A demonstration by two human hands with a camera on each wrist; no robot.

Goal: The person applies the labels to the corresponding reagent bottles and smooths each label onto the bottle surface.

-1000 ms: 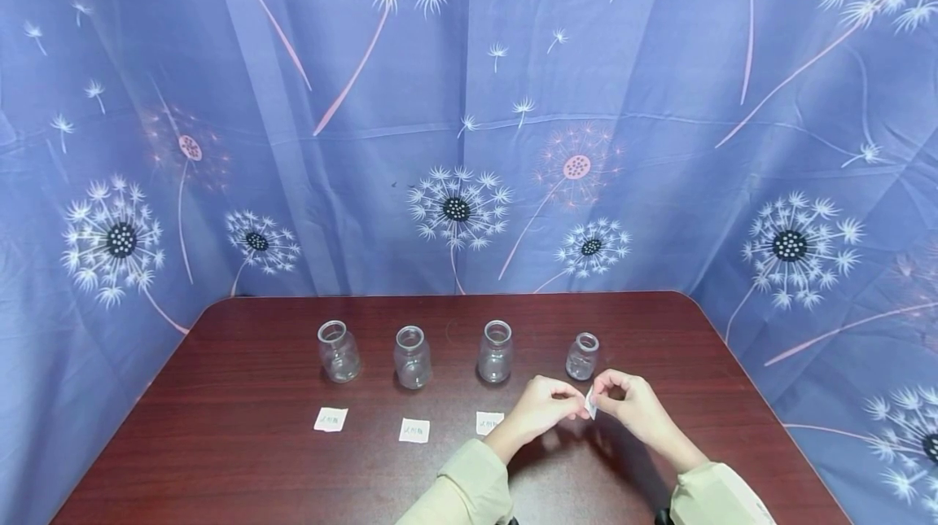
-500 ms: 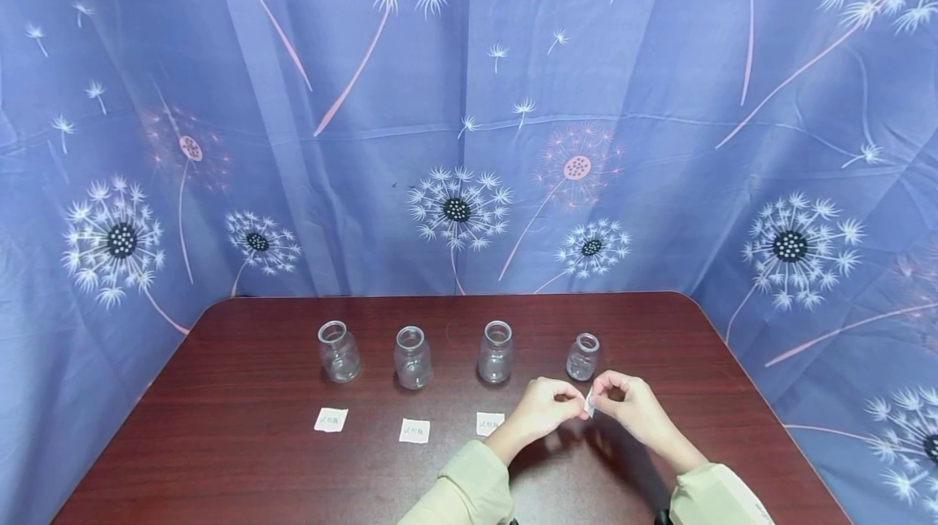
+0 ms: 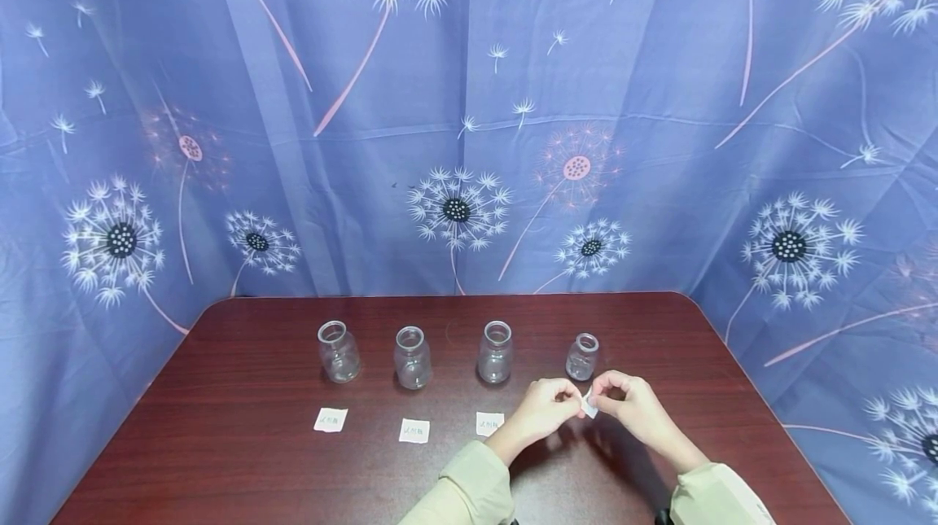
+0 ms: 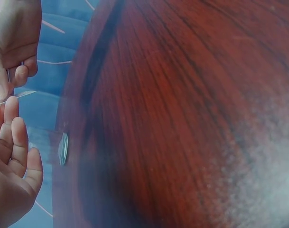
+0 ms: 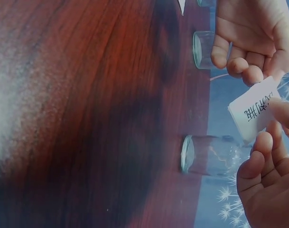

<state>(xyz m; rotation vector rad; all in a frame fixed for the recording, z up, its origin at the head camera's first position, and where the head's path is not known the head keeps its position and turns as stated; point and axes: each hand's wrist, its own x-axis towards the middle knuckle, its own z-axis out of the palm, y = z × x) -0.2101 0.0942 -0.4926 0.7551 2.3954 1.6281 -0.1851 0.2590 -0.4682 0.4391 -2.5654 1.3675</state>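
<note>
Between the two hands is a small white paper label [image 5: 252, 114] with dark handwritten characters, held up off the table in front of the small glass jar [image 3: 582, 359]. My left hand [image 3: 541, 409] pinches one edge of the label between thumb and fingertips. From the other side my right hand [image 3: 636, 407] pinches it too, the thumb covering part of the writing in the right wrist view. Seen from the left wrist, only a thin edge of paper shows by the fingertips. The small jar stands upright and lidless, just beyond the hands.
Three larger open glass jars, a left one [image 3: 340, 354], a middle one [image 3: 413, 359] and a right one [image 3: 495, 354], stand in a row. Before them lie matching paper labels [image 3: 330, 420] on the dark red wooden table [image 3: 242, 444]. A blue dandelion-print curtain [image 3: 366, 207] hangs behind.
The label between the fingertips has turned slightly, with more of its white face showing to the head view. Both hands stay almost in place; the jars and other labels have not moved.
</note>
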